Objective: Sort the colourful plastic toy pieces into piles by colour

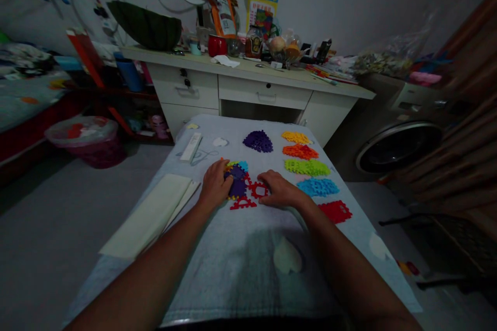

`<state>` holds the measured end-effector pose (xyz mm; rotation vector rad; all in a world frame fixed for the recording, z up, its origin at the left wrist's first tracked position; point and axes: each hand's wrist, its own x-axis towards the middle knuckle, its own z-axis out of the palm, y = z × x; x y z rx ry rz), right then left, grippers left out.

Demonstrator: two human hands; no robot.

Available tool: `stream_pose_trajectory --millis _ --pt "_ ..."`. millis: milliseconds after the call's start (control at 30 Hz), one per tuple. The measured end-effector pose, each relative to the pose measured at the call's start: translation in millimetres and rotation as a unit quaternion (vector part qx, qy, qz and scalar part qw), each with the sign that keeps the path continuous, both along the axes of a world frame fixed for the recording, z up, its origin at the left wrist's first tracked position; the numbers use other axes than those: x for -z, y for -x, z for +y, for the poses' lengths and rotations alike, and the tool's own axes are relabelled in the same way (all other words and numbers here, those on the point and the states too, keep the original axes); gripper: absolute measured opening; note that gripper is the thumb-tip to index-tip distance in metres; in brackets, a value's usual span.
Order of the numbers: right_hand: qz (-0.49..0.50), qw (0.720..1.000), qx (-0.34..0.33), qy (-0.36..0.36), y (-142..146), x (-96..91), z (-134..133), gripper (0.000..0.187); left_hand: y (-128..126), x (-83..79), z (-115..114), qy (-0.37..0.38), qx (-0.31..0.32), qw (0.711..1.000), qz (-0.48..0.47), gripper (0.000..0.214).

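Observation:
My left hand (pixel 215 182) is closed on the left side of a joined group of toothed interlocking plastic tiles, with purple tiles (pixel 237 186) in front and a bit of light blue (pixel 243 165) behind. My right hand (pixel 280 189) has its thumb and fingers at the near and far edges of a red square tile (pixel 259 190) with an open centre. This tile lies against the right side of the group. A red half-round tile (pixel 243 203) sits at the group's near edge. My left fingers hide part of the group.
Sorted tile piles lie on the cloth-covered table (pixel 233 269): purple (pixel 258 141), yellow (pixel 295 137), orange (pixel 300 151), green (pixel 307 167), blue (pixel 318 187) and red (pixel 335 212). Folded cream sheets (pixel 149 214) and a white power strip (pixel 191 147) are on the left.

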<state>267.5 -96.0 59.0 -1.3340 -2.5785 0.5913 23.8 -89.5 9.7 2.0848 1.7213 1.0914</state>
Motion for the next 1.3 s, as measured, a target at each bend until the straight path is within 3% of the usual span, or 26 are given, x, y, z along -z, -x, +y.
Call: stream_pose_trajectory --millis 133,267,400,567,733,833,967,1133,1300 --pt "0.022 0.999 0.024 -0.014 1 9.6 -3 0.050 1 1.7 1 -0.005 0.001 1.000 -0.008 0.049" --pt "0.091 0.994 0.058 -0.002 -1 3.1 -6 0.043 1 2.9 0 -0.010 0.002 1.000 -0.010 0.048" --pt "0.147 0.987 0.069 0.018 -3 0.1 -6 0.017 1 3.7 1 -0.012 0.006 1.000 -0.007 0.047" --pt "0.154 0.982 0.093 -0.053 -3 10.9 -1 0.034 1 4.3 1 -0.009 0.008 1.000 -0.002 0.047" --pt "0.122 0.976 0.156 -0.091 1 19.7 1 0.021 0 4.2 0 -0.009 0.004 1.000 -0.008 0.048" --pt "0.079 0.972 0.179 -0.129 2 23.7 0 0.038 0 4.2 0 -0.007 0.000 1.000 -0.012 0.048" --pt "0.033 0.974 0.188 -0.119 2 29.0 0 0.051 -1 3.3 0 -0.006 -0.001 1.000 -0.008 0.048" --pt "0.027 0.976 0.184 -0.113 3 30.2 2 0.044 -1 1.3 -1 0.000 0.003 1.000 -0.003 0.047" --pt "0.042 0.973 0.190 -0.128 -4 15.6 10 0.041 0 2.1 0 -0.002 0.005 1.000 -0.005 0.047"
